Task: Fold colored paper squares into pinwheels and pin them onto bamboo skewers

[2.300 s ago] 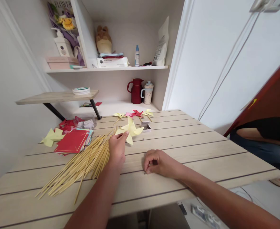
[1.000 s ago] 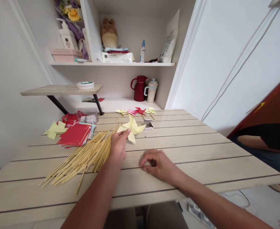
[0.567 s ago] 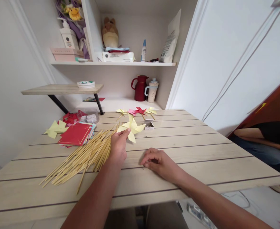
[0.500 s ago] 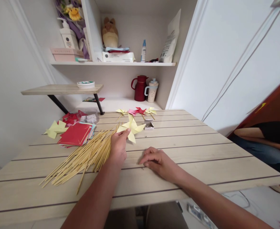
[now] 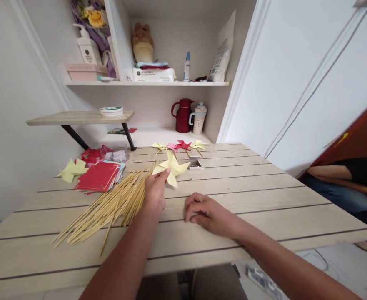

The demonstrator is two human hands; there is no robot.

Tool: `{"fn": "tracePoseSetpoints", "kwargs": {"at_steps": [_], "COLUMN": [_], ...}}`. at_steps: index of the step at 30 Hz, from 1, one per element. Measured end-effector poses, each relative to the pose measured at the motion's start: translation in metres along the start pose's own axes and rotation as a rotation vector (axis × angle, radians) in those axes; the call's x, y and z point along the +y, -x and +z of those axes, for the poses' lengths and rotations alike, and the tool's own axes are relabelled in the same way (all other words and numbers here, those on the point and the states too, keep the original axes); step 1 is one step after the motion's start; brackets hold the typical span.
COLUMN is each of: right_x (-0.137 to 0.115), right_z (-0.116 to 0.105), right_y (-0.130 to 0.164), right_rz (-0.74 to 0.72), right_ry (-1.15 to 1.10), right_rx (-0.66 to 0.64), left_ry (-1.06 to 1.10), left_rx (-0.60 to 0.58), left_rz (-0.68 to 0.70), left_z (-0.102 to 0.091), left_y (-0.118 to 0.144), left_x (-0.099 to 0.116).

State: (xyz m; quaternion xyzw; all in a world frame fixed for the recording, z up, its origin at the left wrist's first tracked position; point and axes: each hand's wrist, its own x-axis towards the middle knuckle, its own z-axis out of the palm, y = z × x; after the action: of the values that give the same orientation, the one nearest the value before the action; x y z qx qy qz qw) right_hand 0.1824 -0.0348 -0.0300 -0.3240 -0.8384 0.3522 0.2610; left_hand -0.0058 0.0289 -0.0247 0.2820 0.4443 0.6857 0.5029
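Observation:
A pale yellow paper pinwheel (image 5: 175,168) is pinched by one blade between the thumb and fingers of my left hand (image 5: 156,187), just above the table. Beside that hand lies a fanned bundle of thin wooden sticks (image 5: 111,208). My right hand (image 5: 206,212) rests on the tabletop, fingers curled in toward the thumb; whatever its fingertips hold, if anything, is hidden. Behind the pinwheel stands a small open box (image 5: 195,163) of tiny metal pieces. One tiny piece (image 5: 190,178) lies loose in front of it.
Stacked coloured paper squares (image 5: 97,177), a folded yellow pinwheel (image 5: 72,170) and a clear container (image 5: 117,154) lie at the left. Several finished pinwheels (image 5: 183,145) lie at the back. A small raised shelf (image 5: 80,117) stands back left. Another person's leg (image 5: 336,193) is at the right.
My right hand has shifted slightly right, its fingers curling further. A tiny speck that lay by its fingertips no longer shows. My left hand keeps hold of the pinwheel, nearly still.

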Motion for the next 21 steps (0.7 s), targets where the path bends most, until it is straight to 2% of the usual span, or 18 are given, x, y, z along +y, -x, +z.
{"fn": "tracePoseSetpoints", "kwargs": {"at_steps": [7,12,17,21], "right_x": [0.002,0.001,-0.002,-0.001], "right_z": [-0.009,-0.014,-0.009,-0.003], "right_y": [0.002,0.004,0.004,0.001], "right_rz": [0.097,0.113,0.177,0.090], "right_ry": [-0.047,-0.057,0.015,0.008], "right_rx": [-0.034,-0.034,0.033,0.055], "left_ry": [0.025,0.059,0.084,0.079], "left_rx": [-0.001,0.019,0.036,0.035], "left_rz": [-0.018,-0.059,-0.065,-0.063], "left_z": [0.001,0.003,0.004,0.003], "left_y": [0.003,0.005,0.005,0.006], "left_x": [0.003,0.006,0.007,0.007]}}
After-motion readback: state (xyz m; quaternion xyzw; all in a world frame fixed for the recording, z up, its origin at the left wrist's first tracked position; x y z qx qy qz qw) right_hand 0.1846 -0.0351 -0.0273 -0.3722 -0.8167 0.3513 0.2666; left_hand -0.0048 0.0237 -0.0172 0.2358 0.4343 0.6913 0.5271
